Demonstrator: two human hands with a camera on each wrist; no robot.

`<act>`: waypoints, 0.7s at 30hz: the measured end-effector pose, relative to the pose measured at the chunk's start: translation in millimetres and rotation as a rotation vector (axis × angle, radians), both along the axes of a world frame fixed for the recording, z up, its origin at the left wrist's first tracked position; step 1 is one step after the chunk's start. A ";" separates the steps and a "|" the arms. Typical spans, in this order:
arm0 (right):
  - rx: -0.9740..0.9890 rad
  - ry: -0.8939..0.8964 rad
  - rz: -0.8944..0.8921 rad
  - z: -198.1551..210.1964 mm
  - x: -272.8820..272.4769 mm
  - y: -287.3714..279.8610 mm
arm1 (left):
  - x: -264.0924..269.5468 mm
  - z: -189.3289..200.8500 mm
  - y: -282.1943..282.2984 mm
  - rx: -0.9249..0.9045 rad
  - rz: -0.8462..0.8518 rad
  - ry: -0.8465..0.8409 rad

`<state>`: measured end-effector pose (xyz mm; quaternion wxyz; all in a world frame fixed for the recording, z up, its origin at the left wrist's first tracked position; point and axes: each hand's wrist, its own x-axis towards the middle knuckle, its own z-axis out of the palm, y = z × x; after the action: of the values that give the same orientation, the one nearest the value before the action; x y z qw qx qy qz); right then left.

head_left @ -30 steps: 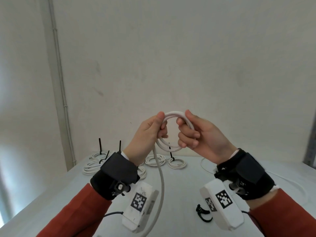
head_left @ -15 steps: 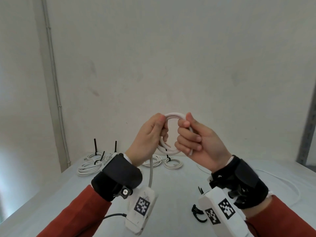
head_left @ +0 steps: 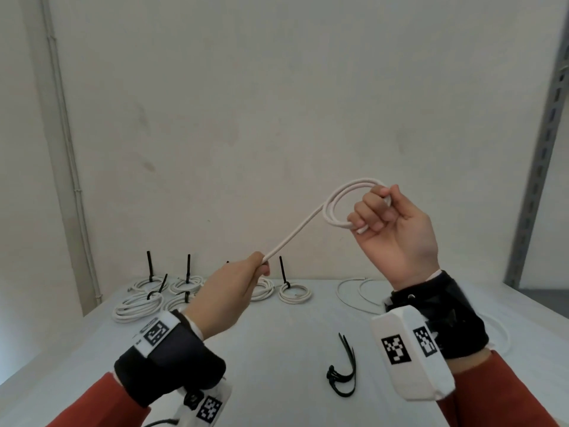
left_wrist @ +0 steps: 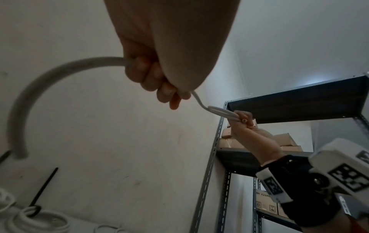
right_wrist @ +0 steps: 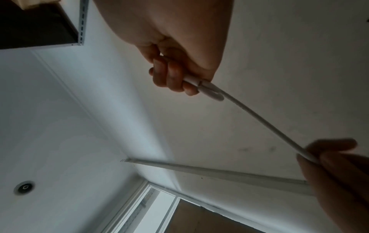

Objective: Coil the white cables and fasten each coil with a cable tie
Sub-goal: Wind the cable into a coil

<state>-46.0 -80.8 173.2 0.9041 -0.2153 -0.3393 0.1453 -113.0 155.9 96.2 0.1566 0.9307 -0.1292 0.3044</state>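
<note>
we see the right hand point(head_left: 397, 232) raised above the tabletop point(head_left: 271, 343). its fingers point(head_left: 369, 211) are curled tight around one side of a small loop point(head_left: 338, 223) of the white cable point(head_left: 294, 234), about two turns held together. the cable's cut end pokes out just below those fingers. from the loop the cable runs straight and taut, down and to the left, into the left hand point(head_left: 228, 297). that hand's fingers are closed in a fist round the cable, with thumb and forefinger pinching where it enters. in the left wrist view the cable leaves the far side of the fist and arcs down in a wide, blurred curve. both hands are in the air and well apart, the left lower than the right.

near the far wall, several finished coils point(head_left: 294, 292) lie on the tabletop. each is bound by a black tie with its tail sticking up. a loose white cable point(head_left: 349, 298) lies curved at the right, partly behind the right wrist. a small bunch of black cable ties point(head_left: 343, 377) lies between the wrists, nearer the right one. a metal shelf point(left_wrist: 295, 104) holding cardboard boxes point(left_wrist: 235, 141) shows in the left wrist view, behind the right hand.
</note>
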 end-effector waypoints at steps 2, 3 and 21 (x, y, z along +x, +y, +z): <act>0.046 0.021 -0.034 0.1 2.1 -1.3 | -2.0 -2.0 -0.9 0.055 0.064 -0.026; 0.067 0.025 -0.051 0.2 3.6 -1.0 | -2.9 -2.3 -1.6 0.088 0.096 -0.047; -0.699 -0.383 -0.863 -28.2 18.2 50.0 | -31.0 20.1 -13.0 0.540 0.099 -0.335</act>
<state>-27.8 -30.8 145.0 0.6793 -0.6419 -0.3102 -0.1741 -144.0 142.9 116.3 -0.1345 0.8808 -0.1838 0.4152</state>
